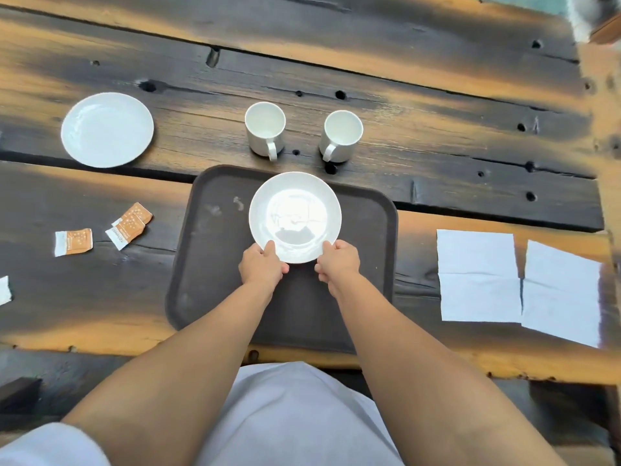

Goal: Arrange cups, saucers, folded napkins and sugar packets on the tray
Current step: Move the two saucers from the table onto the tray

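I see both of the person's bare hands gripping one white saucer (pixel 295 216) by its near rim. The left hand (pixel 262 265) pinches the rim at about 7 o'clock, thumb on top and fingers curled beneath. The right hand (pixel 337 260) pinches it at about 5 o'clock in the same way. Both forearms reach forward from the bottom of the view.

The saucer is over the far half of a dark brown rectangular tray (pixel 215 264), close to the tray's far edge. I cannot tell whether it rests on the tray or is held just above it. The rest of the tray surface is bare apart from faint pale smudges.

The tray lies on a dark, weathered wooden table (pixel 437 95) with knot holes. From the tray, at 12 o'clock, two white mugs stand upright just beyond its far edge: the left mug (pixel 264 130) and the right mug (pixel 341 135), apart from each other, handles pointing toward me. At 10 o'clock a second white saucer (pixel 107 129) lies well apart. At 9 o'clock are orange-and-white sugar packets: two overlapping packets (pixel 129 225) and a single packet (pixel 73 242) farther left. At 3 o'clock two white paper napkins (pixel 479 275) lie flat side by side, creased, the right napkin (pixel 561 294) touching or nearly touching the left one.
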Motion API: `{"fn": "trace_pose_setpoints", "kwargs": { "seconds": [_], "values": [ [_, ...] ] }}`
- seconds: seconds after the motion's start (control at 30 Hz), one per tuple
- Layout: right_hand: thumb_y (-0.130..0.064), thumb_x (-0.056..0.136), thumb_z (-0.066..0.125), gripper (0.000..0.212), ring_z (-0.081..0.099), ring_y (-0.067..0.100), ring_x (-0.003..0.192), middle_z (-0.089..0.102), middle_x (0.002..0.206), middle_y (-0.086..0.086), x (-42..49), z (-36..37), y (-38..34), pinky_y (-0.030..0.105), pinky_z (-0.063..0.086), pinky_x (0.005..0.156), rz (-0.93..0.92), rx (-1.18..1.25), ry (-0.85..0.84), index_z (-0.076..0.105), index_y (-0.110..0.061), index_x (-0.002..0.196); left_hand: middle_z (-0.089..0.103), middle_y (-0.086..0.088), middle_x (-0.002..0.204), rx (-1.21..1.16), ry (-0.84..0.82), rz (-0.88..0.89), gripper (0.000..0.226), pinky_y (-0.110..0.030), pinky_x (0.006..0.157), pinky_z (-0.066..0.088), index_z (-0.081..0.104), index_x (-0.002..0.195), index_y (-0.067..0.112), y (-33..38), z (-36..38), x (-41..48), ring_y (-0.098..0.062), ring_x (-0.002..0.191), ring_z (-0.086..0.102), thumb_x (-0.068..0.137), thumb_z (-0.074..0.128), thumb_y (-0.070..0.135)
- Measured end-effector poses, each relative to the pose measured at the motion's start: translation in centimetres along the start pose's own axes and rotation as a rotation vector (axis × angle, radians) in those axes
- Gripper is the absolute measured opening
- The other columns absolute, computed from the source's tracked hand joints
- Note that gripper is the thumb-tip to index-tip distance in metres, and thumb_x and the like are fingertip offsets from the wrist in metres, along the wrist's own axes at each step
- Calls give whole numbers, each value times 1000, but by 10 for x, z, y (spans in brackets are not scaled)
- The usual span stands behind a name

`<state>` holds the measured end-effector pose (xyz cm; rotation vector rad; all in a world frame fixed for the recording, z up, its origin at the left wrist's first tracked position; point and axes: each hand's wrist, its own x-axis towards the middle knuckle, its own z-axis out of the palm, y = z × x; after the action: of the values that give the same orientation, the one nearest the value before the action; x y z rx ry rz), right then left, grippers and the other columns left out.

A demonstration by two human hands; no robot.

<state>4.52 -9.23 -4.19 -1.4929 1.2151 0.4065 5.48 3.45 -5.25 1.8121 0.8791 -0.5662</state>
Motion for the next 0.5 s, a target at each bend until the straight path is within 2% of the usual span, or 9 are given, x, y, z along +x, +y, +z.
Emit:
{"fn": "trace_pose_setpoints", "kwargs": {
  "seconds": [0.17, 0.33, 0.5],
  "values": [
    [-15, 98, 45, 25, 37, 15, 41, 43, 63, 5, 16, -39, 7, 21, 25, 38, 16, 33, -1, 41, -14, 74, 71, -8, 66, 33, -23, -1, 30, -28, 61, 48, 61, 98, 9, 4, 35, -21, -20, 56, 54, 102, 40, 30],
    [-14, 98, 46, 36, 36, 14, 38, 40, 62, 4, 37, -69, 12, 21, 23, 38, 27, 33, -10, 34, -17, 65, 71, -9, 67, 52, -23, -20, 29, -27, 59, 46, 62, 99, 9, 7, 68, -33, -19, 54, 53, 101, 40, 29],
    [-15, 101, 45, 33, 34, 13, 40, 38, 63, 4, 56, -92, 10, 21, 21, 38, 78, 37, -50, 34, -16, 69, 70, -7, 64, 83, -9, -26, 30, -27, 59, 46, 63, 99, 9, 8, 97, -35, -19, 55, 54, 101, 40, 28]
  ]
}}
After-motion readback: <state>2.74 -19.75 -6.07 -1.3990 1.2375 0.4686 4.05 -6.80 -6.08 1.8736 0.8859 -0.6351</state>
